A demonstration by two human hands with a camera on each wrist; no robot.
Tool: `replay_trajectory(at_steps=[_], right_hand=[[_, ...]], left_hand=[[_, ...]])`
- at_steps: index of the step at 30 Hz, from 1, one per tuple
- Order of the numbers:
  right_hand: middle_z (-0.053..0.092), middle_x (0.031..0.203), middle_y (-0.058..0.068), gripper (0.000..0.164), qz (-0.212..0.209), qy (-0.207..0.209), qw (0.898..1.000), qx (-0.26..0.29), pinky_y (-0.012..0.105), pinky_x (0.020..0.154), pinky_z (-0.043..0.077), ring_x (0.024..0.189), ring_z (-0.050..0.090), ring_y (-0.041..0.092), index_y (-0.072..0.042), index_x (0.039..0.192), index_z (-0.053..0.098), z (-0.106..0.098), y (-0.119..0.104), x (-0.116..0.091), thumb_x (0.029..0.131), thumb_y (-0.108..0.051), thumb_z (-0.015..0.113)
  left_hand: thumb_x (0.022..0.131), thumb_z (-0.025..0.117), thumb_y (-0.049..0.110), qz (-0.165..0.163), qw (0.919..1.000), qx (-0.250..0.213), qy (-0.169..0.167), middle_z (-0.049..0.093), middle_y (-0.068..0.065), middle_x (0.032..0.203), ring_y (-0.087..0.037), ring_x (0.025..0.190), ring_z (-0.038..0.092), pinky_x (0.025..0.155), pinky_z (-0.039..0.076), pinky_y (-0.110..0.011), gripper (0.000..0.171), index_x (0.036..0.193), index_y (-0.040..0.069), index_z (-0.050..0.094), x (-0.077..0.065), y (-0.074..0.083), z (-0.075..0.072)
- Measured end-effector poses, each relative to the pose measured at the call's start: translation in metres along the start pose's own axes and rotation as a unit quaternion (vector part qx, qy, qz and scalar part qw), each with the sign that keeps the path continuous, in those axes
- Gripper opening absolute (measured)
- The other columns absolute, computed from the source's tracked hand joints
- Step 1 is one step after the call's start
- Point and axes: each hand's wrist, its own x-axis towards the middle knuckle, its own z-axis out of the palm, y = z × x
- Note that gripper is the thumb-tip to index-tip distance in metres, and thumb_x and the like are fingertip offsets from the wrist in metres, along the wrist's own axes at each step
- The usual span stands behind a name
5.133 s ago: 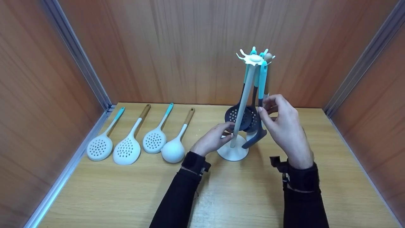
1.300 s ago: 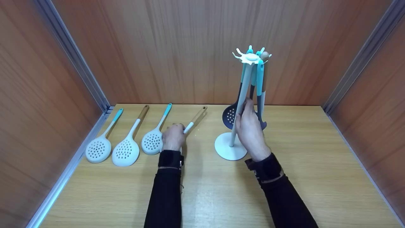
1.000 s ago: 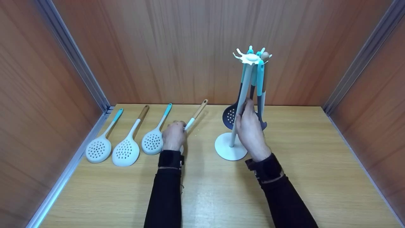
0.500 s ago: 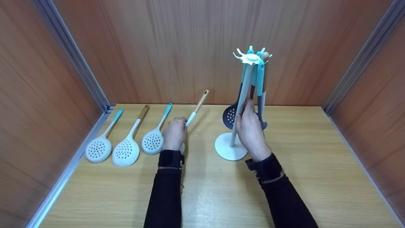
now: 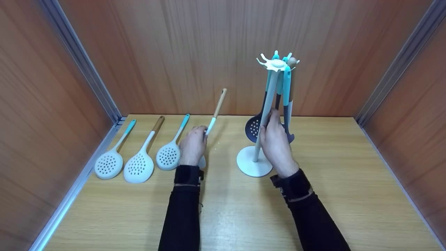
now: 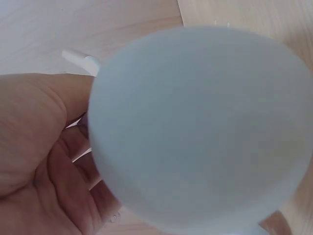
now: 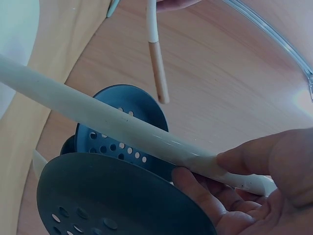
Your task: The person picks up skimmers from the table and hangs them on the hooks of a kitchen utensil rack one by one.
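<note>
My left hand [image 5: 192, 145] grips a white ladle [image 5: 218, 106] by the neck, its wood-tipped handle tilted up and pointing away. The ladle's round bowl [image 6: 200, 132] fills much of the left wrist view; in the head view my hand covers most of it. To the right, my right hand [image 5: 277, 148] holds the pole [image 5: 269, 104] of a white utensil stand, thumb on one side and fingers on the other. Hanging from the stand's hooks are several utensils, among them a dark slotted spoon [image 5: 252, 128] and one with a turquoise handle [image 5: 286, 85].
Left of the ladle lie a white skimmer with a turquoise handle [image 5: 168, 156], a slotted turner with a wooden handle [image 5: 138, 168] and another turquoise-handled skimmer [image 5: 108, 164]. Wood-panelled walls [image 5: 195, 55] enclose the table [image 5: 223, 216] at the back and sides.
My left hand went from the stand to the ladle, and the ladle's handle has since swung upward off the table. My right hand moved from a hanging utensil to the pole and stays there.
</note>
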Motion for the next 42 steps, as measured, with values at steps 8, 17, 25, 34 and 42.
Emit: replay_trajectory(at_steps=[8, 17, 25, 34, 42], right_hand=[[0.063, 0.136, 0.027, 0.054, -0.012, 0.009, 1.000, 0.001, 0.052, 0.094, 0.064, 0.116, 0.074, 0.039, -0.001, 0.155, 0.027, 0.001, 0.001, 0.000, 0.107, -0.005, 0.053], [0.061, 0.141, 0.025, 0.058, 0.003, 0.000, 1.000, 0.007, 0.052, 0.098, 0.062, 0.122, 0.071, 0.038, -0.005, 0.158, 0.025, 0.000, 0.000, 0.000, 0.108, -0.006, 0.054], [0.060, 0.144, 0.026, 0.060, -0.005, 0.000, 1.000, 0.006, 0.052, 0.102, 0.061, 0.126, 0.069, 0.038, -0.004, 0.159, 0.023, 0.000, 0.001, 0.000, 0.108, -0.006, 0.054], [0.062, 0.139, 0.025, 0.060, 0.003, -0.002, 1.000, 0.012, 0.054, 0.098, 0.062, 0.119, 0.073, 0.037, -0.005, 0.159, 0.024, 0.000, 0.000, 0.001, 0.108, -0.006, 0.055], [0.061, 0.141, 0.024, 0.060, 0.005, -0.007, 1.000, 0.014, 0.053, 0.099, 0.062, 0.121, 0.072, 0.037, -0.006, 0.160, 0.023, -0.001, 0.001, 0.001, 0.108, -0.007, 0.054]], left_hand=[[0.106, 0.063, 0.018, 0.008, 1.0000, -0.001, 0.005, 0.076, -0.009, 0.125, -0.030, 0.113, 0.074, 0.091, 0.062, -0.050, 0.030, 0.135, 0.014, 0.067, 0.002, 0.003, -0.002], [0.107, 0.061, 0.017, 0.014, 0.9996, -0.023, 0.010, 0.075, -0.008, 0.126, -0.029, 0.114, 0.074, 0.092, 0.062, -0.050, 0.029, 0.135, 0.015, 0.067, 0.002, 0.007, -0.005], [0.108, 0.059, 0.018, 0.008, 0.9994, -0.030, 0.012, 0.074, -0.006, 0.120, -0.027, 0.108, 0.073, 0.084, 0.063, -0.048, 0.025, 0.132, 0.017, 0.068, 0.002, 0.016, -0.009], [0.108, 0.059, 0.016, 0.027, 0.9975, -0.054, 0.036, 0.074, -0.005, 0.121, -0.025, 0.110, 0.075, 0.084, 0.064, -0.045, 0.028, 0.134, 0.017, 0.067, 0.002, 0.026, -0.012], [0.109, 0.058, 0.018, 0.034, 0.9970, -0.054, 0.044, 0.073, -0.004, 0.123, -0.022, 0.111, 0.074, 0.085, 0.065, -0.041, 0.028, 0.136, 0.018, 0.065, 0.000, 0.038, -0.014]])
